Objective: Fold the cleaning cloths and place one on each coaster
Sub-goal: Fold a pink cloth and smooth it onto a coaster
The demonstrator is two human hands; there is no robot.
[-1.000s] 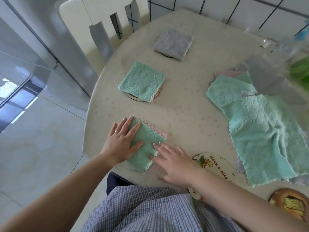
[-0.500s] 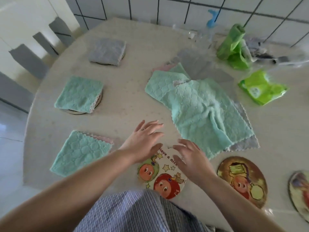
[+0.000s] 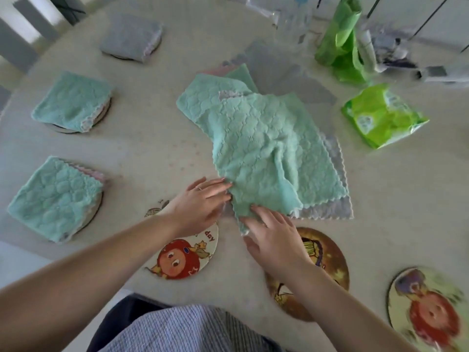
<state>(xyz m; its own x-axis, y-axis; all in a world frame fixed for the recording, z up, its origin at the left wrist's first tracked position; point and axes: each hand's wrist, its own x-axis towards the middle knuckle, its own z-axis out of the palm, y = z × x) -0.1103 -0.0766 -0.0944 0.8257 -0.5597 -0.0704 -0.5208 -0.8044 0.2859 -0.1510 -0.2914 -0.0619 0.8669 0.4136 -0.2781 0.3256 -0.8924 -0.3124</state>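
Left side of worktop [image 3: 152, 153]: three folded cloths, each on a coaster — near green [image 3: 54, 198], middle green [image 3: 72, 100], far grey [image 3: 132, 36]. Centre: left hand [image 3: 200, 201], fingers straight, touches the near corner of the unfolded green cloth [image 3: 261, 146] atop the loose pile. Right hand [image 3: 272, 237], fingers extended, presses that corner. Bare coasters: apple [image 3: 187, 252], brown [image 3: 327, 257], rightmost [image 3: 429, 308].

rumpled green cloth [image 3: 266, 148], three folded cloths on coasters [image 3: 76, 102]
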